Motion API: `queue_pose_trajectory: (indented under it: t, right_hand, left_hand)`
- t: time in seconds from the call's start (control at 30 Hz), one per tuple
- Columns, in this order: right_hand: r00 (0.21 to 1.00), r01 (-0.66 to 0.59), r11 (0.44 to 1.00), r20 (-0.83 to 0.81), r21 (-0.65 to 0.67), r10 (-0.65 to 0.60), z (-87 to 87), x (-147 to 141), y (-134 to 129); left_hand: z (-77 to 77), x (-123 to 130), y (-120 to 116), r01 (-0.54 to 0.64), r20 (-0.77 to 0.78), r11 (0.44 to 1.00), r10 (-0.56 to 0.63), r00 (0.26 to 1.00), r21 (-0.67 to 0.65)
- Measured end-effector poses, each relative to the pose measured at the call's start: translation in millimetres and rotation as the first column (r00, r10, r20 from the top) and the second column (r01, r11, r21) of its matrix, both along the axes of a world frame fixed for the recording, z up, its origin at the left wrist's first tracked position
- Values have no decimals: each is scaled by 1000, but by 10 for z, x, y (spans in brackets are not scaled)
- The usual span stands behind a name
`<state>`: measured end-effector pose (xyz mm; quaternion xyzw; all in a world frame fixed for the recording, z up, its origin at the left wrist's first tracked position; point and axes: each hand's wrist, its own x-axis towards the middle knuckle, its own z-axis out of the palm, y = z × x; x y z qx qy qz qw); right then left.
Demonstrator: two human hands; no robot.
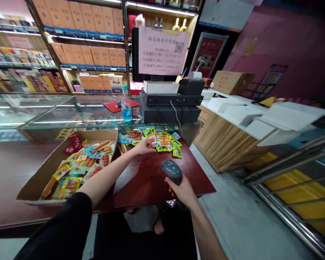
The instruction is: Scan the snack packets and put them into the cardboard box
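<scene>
My right hand (182, 191) is wrapped round the handle of a dark grey barcode scanner (171, 168), with a small blue light on its top. My left hand (145, 147) reaches over the table to a pile of snack packets. Its curled fingers close on a clear-and-red snack packet (152, 139) at the near side of the pile. Green packets (177, 151) and sausage packets (164, 143) lie around it. Left of my forearm, a cardboard box (34, 182) holds many wrapped sausages and colourful packets (70, 185).
The dark red table (141, 177) carries the box and pile. Behind it, a glass counter (97, 117) bears a blue-drink bottle (126, 108), a cash drawer (169, 113) and a monitor with a paper sign (162, 50). Metal railings (295, 195) stand right.
</scene>
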<state>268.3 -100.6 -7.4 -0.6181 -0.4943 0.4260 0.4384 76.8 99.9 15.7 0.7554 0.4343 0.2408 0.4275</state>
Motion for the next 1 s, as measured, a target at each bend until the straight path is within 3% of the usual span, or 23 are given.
queue_pose_trajectory:
  t: [0.17,0.33,0.53,0.83,0.93,1.0]
  right_hand:
    - [1000,2,1000,30,-10,-2,76,40,-43]
    - [1000,-2,1000,28,1,2,68,45,-51]
    - [1000,3,1000,25,3,-4,22,103,-55]
    - [999,24,1000,32,7,-24,17,169,-54]
    - [999,46,999,23,1,-46,34,194,-63]
    - [998,56,998,21,-2,-56,47,221,-76]
  left_hand:
    - [-186,43,1,29,-241,999,-32,970,-18]
    - [-200,34,3,16,-347,999,-3,938,33]
    - [-184,81,48,8,-367,998,-31,930,-64]
    - [-235,230,157,47,-371,996,-73,926,-78]
    - [-263,417,199,-58,-326,980,-6,945,-188]
    - [-287,547,231,-232,-234,912,157,959,-339]
